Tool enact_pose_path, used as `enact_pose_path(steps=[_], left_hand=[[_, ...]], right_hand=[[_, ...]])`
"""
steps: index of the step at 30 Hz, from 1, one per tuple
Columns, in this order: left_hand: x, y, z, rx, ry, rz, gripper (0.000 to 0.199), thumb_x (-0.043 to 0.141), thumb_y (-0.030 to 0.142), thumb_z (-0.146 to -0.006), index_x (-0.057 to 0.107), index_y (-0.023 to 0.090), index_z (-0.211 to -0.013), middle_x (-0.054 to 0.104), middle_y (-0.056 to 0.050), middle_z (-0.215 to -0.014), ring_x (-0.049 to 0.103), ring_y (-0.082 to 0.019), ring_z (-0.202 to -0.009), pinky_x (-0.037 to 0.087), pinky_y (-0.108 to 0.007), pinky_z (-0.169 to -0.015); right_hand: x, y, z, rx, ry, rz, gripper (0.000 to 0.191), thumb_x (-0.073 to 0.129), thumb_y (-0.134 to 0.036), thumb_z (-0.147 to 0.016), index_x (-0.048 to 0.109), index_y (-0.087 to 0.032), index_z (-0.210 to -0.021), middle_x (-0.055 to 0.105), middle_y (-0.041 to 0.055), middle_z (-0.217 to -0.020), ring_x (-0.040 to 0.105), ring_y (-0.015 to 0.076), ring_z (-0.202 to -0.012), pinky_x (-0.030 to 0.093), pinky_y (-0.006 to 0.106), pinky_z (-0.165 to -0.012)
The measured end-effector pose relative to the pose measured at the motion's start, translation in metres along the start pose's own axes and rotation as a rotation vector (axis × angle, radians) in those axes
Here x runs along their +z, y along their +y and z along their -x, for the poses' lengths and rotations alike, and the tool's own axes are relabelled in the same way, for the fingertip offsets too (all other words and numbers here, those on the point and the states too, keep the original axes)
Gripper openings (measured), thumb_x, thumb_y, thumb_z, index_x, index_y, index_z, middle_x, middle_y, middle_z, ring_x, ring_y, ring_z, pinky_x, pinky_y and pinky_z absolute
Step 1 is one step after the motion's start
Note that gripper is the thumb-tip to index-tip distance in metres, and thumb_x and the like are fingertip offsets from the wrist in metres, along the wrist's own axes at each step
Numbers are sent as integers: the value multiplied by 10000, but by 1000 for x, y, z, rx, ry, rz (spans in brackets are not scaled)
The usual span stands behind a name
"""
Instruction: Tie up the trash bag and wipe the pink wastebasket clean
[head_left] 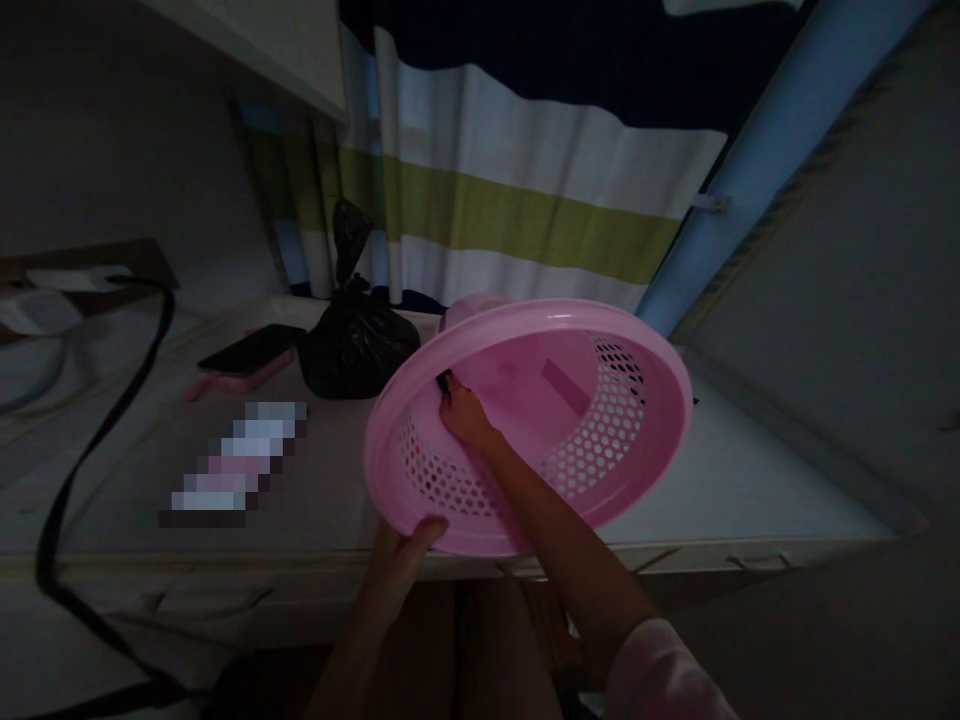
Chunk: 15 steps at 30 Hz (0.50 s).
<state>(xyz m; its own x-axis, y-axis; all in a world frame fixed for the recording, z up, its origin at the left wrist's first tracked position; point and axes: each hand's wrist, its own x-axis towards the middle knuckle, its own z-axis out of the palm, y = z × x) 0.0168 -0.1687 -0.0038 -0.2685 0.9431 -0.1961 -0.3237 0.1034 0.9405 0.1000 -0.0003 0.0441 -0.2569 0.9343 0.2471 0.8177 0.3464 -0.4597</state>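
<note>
A pink plastic basket with perforated sides is tilted at the counter's front, its wide mouth facing me. My left hand grips the lower left of its rim, thumb over the edge and the other fingers hidden behind. My right hand reaches inside the basket, fingers closed on a small dark thing against the inner wall. What that dark thing is, I cannot make out in the dim light. A tied black plastic bag stands just left of the basket.
On the white counter lie a dark phone on something pink and a blurred-out phone-shaped item. A black cable hangs from a plug at left. Striped curtains hang behind. Drawers are below the counter edge.
</note>
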Motion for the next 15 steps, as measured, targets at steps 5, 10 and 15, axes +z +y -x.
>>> enact_pose_path(steps=[5, 10, 15], left_hand=[[0, 4, 3, 5, -6, -27, 535, 655, 250, -588, 537, 174, -1104, 574, -100, -1161, 508, -256, -1106, 355, -390, -973], [2, 6, 3, 35, -7, -29, 516, 650, 255, -594, 546, 189, -1094, 571, -89, -1167, 495, -260, -1117, 333, -403, -992], [1, 2, 0, 28, -11, -11, 574, 662, 259, -580, 502, 163, -1123, 541, -117, -1197, 474, -284, -1140, 345, -434, -979]], right_hand=[[0, 15, 1, 29, -39, 64, 465, 378, -96, -803, 405, -38, -1264, 446, 198, -1301, 472, 235, -1164, 382, 344, -967], [-7, 8, 21, 25, -62, 109, 407, 364, -119, -839, 439, -7, -1223, 453, 237, -1281, 442, 250, -1192, 352, 362, -986], [-14, -10, 44, -70, -94, 31, 494, 382, -84, -816, 348, 10, -1300, 379, 231, -1345, 442, 239, -1200, 365, 321, -989]])
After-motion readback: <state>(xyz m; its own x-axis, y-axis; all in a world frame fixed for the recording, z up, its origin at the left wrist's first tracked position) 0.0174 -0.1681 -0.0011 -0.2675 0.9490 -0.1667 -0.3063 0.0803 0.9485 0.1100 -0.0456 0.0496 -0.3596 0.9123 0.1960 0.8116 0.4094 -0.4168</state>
